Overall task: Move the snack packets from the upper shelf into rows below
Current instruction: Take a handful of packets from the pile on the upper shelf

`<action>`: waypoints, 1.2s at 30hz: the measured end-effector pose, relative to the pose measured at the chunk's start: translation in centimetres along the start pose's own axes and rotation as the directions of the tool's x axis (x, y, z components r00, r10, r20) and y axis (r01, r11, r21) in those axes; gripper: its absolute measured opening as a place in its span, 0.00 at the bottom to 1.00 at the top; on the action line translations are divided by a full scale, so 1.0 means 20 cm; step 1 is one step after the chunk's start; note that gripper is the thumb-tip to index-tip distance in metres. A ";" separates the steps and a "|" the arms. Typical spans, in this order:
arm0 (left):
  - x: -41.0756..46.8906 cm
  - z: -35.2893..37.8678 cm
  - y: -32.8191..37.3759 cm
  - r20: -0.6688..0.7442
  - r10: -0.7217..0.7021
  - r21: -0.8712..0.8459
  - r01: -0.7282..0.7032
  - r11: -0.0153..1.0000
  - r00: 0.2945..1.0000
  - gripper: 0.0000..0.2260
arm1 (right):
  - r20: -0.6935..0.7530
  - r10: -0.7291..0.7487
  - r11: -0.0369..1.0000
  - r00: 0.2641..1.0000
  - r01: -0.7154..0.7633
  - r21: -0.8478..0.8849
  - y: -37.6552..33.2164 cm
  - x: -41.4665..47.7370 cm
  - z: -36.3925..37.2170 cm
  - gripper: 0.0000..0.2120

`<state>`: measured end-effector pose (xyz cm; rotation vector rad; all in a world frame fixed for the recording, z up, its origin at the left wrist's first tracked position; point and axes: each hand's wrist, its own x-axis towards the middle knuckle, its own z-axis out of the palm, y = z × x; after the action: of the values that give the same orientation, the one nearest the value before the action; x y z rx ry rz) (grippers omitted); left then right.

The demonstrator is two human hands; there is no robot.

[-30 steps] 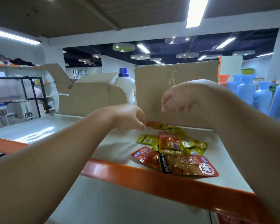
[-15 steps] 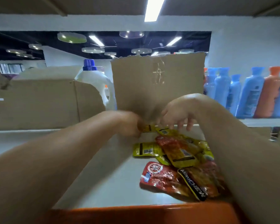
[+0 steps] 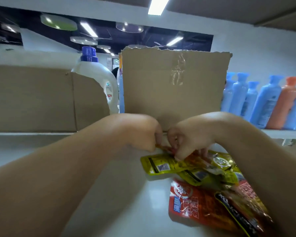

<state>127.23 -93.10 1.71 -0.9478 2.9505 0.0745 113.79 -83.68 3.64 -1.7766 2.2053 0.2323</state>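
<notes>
Snack packets (image 3: 195, 170) lie heaped on the shelf (image 3: 123, 194) before upright cardboard (image 3: 154, 93).

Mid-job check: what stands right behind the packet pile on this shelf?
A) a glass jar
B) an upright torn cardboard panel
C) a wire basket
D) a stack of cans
B: a cardboard panel with a ragged top edge stands upright just behind the snack packets, where the left hand and right hand meet.
</notes>
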 end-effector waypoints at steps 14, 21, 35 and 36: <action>-0.02 -0.03 -0.10 0.029 -0.018 -0.166 0.023 0.986 0.999 0.14 | -0.328 -0.059 0.997 0.943 0.071 0.024 0.11 0.03 -0.05 0.09; -0.04 -0.01 -0.07 -0.040 -0.147 -0.058 0.144 0.988 0.988 0.08 | -0.295 0.007 1.000 0.955 0.002 0.029 0.14 0.05 -0.04 0.15; -0.06 -0.03 -0.01 0.135 -0.252 -0.020 0.257 0.966 0.958 0.21 | -0.140 -0.051 0.973 0.989 0.017 -0.229 0.09 0.03 -0.02 0.27; -0.06 -0.04 -0.01 0.143 -0.260 -0.025 0.266 0.964 0.955 0.23 | -0.164 -0.053 0.973 0.985 0.014 -0.228 0.09 0.04 -0.02 0.27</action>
<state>128.36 -92.56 2.52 -1.2759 2.6812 0.1877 111.85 -84.10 3.70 -2.0202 2.3434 0.3504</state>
